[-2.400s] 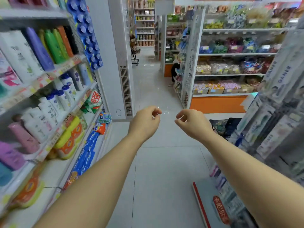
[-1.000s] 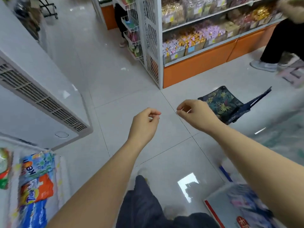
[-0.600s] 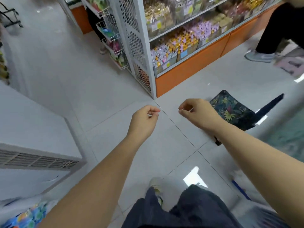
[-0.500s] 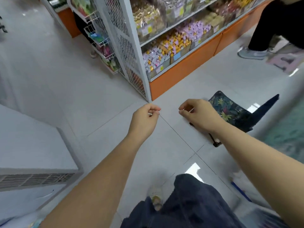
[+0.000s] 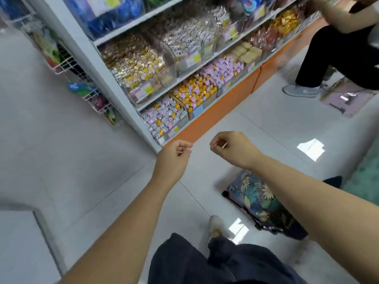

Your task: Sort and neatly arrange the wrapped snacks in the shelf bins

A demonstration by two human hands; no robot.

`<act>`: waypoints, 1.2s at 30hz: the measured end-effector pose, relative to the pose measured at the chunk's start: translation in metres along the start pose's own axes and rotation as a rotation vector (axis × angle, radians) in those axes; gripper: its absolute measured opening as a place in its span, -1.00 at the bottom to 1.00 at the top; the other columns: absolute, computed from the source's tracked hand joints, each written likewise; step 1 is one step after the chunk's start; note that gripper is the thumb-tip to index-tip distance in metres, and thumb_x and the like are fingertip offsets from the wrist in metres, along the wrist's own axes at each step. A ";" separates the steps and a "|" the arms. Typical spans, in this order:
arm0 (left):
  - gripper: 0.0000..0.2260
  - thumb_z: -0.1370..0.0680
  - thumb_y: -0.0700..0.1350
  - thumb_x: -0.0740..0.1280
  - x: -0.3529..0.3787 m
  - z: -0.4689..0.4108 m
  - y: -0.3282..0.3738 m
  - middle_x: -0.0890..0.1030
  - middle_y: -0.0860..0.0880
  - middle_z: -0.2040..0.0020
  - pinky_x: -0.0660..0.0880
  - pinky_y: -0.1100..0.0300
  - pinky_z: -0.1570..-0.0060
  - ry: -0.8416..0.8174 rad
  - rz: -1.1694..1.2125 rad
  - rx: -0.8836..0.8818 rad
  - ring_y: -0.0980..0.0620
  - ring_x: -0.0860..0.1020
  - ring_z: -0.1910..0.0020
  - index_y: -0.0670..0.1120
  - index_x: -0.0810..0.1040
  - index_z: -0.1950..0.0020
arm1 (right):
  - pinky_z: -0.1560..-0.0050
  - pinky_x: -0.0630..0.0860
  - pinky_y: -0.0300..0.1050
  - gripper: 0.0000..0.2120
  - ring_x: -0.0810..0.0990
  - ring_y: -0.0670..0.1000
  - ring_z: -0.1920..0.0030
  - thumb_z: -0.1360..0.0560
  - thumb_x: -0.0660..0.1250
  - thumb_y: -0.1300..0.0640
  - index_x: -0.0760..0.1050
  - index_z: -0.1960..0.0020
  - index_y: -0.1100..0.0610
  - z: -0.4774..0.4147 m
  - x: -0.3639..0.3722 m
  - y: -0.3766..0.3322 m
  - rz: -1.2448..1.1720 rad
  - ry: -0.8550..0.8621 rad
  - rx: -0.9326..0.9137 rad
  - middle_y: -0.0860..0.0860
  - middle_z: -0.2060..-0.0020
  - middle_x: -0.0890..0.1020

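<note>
Wrapped snacks (image 5: 164,117) are piled in the shelf bins (image 5: 210,100) low down, just ahead and untouched. Left hand (image 5: 174,157) and right hand (image 5: 232,149) are held out over the floor, both curled closed, nothing clearly gripped. A floral bag (image 5: 258,201) is parked under the right forearm, and another person's legs (image 5: 338,56) are seen at the shelf's far end.

Bright, even light; glare on floor tiles (image 5: 310,149); blurred, bowed edges.
</note>
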State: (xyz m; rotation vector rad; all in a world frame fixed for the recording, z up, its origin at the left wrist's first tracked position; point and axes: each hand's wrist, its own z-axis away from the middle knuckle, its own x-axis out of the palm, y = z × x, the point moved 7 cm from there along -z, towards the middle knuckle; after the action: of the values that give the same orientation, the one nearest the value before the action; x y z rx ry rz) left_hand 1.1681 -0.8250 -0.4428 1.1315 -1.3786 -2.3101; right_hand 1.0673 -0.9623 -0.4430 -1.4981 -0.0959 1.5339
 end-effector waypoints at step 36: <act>-0.83 -0.60 -0.13 0.24 0.091 -0.391 0.095 0.61 0.01 -0.05 0.39 0.24 0.13 0.374 -0.020 -0.375 0.06 0.53 0.03 -0.09 0.57 -0.14 | 0.03 0.53 -0.08 -0.79 0.59 0.14 0.02 -0.52 0.20 0.09 0.58 -0.01 0.12 -0.450 -0.157 0.099 0.500 -0.574 -0.410 0.10 0.06 0.64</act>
State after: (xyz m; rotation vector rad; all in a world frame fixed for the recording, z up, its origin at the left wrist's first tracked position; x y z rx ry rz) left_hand 1.3666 -1.1804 -0.5125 1.3590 -0.7677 -2.1047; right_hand 1.3440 -1.3590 -0.5007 -1.3994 -0.4159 2.4402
